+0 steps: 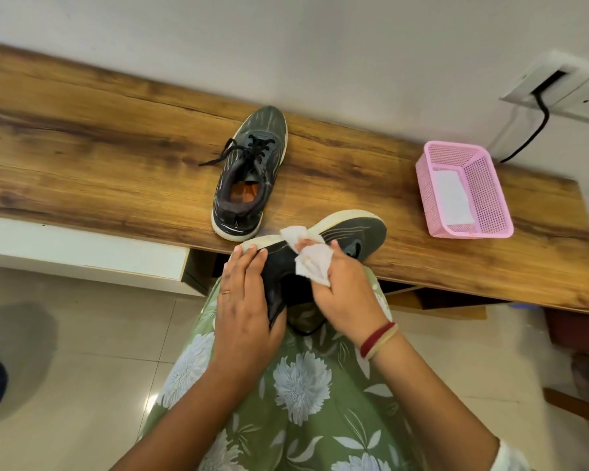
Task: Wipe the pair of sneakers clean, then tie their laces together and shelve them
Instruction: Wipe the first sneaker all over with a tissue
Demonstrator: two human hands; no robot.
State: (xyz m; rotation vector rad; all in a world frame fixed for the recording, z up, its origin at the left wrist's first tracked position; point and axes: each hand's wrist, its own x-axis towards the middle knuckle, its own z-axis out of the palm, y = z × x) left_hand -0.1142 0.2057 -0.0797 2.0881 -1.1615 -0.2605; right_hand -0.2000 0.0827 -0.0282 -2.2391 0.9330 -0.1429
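One dark grey sneaker with black laces and a white sole stands upright on the wooden bench, toe toward the wall. The second sneaker lies on its side over the bench's front edge and my lap, sole rim facing the wall. My left hand grips its heel end, fingers curled over the collar. My right hand holds a crumpled white wipe and presses it against the shoe's side by the sole. A loose black lace hangs below the shoe.
A pink perforated basket with a white sheet inside sits on the bench at the right. A wall socket with a black cable is above it. Tiled floor lies to the left, and a wooden chair part is at the far right.
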